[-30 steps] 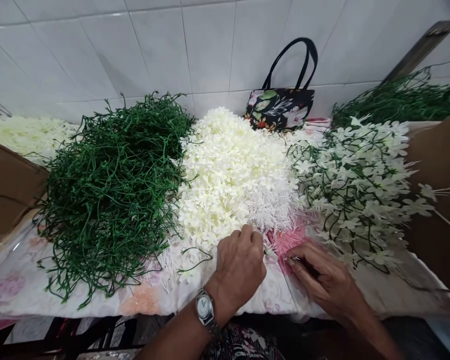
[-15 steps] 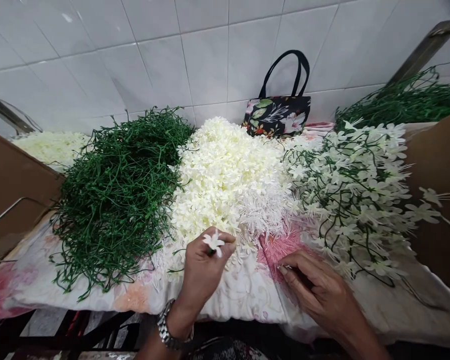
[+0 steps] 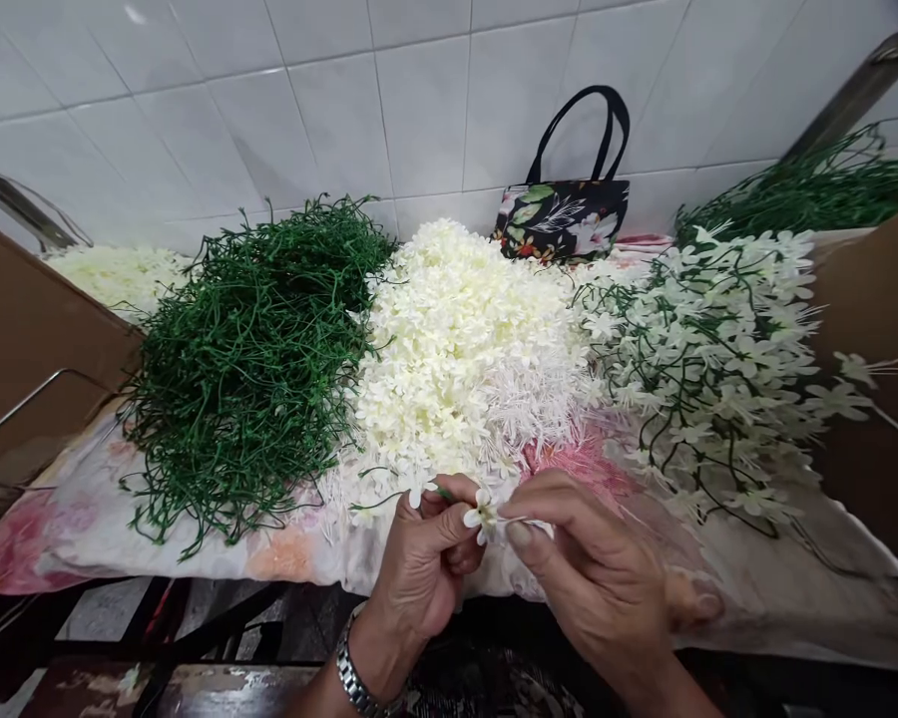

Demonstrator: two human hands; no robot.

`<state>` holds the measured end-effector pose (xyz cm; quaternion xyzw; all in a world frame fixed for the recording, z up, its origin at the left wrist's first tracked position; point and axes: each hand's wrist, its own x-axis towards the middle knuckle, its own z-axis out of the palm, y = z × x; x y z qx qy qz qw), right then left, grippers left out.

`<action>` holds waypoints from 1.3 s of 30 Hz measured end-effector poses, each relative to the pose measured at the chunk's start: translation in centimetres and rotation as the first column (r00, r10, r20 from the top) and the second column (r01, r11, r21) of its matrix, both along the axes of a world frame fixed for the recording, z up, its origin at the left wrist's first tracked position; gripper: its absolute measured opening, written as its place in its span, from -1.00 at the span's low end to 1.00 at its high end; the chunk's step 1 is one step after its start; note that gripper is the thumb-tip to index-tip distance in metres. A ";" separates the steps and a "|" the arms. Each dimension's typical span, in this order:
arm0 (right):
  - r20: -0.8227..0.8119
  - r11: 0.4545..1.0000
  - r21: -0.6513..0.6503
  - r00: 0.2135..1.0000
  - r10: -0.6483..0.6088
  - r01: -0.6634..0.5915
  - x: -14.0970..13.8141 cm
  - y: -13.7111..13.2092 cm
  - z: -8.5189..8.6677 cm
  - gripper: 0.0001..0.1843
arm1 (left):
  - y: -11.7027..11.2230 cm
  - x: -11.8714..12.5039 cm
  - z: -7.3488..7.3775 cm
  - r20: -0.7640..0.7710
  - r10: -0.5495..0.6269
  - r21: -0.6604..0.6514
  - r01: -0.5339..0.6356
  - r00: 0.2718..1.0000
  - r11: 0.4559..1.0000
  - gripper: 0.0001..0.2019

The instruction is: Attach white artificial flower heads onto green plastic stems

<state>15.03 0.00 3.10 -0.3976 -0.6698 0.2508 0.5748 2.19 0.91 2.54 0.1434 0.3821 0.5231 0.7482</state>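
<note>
Left hand (image 3: 426, 558) pinches a white blossom (image 3: 483, 515) at 6 o'clock. Right hand (image 3: 591, 578) pinches a thin white stamen (image 3: 522, 520) against it. I log flowered sprays (image 3: 718, 359) at 2 o'clock. Big heaps lie unjoined: green stems (image 3: 246, 359) at 10, loose blossoms (image 3: 464, 339) at 12.

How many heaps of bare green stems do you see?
2. The large stem heap sits left of the white blossom pile; the second stem heap lies far right, partly hidden.
</note>
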 end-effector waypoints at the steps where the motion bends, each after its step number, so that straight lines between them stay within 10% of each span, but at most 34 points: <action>1: 0.012 1.000 0.008 1.000 -0.005 0.004 -0.5 0.1 -0.1 -0.88 | -0.1 0.0 -0.1 -0.001 0.009 -0.001 -0.009 1.000 1.000 -0.75; 18: 0.267 0.960 0.279 0.960 -0.079 0.001 -1.4 0.3 -1.5 -0.67 | -0.7 -0.4 -1.1 -0.097 0.171 0.002 -0.172 0.980 0.985 -0.71; 26: 0.319 0.997 -0.028 0.945 0.071 -0.066 -0.6 0.2 -0.6 -0.50 | -0.9 -0.8 -0.9 -0.255 0.197 0.128 -0.169 0.947 0.977 -0.80; 29: 0.296 0.996 0.004 0.952 0.081 -0.086 -0.8 0.2 -0.8 -0.75 | -1.2 -0.6 -1.1 -0.284 0.216 0.215 -0.158 0.934 0.964 -0.85; 39: 0.181 0.991 -0.135 0.983 0.027 -0.002 0.1 0.1 -1.6 -0.91 | -1.7 -2.1 -1.6 -0.571 0.088 0.375 0.164 0.816 0.913 -0.81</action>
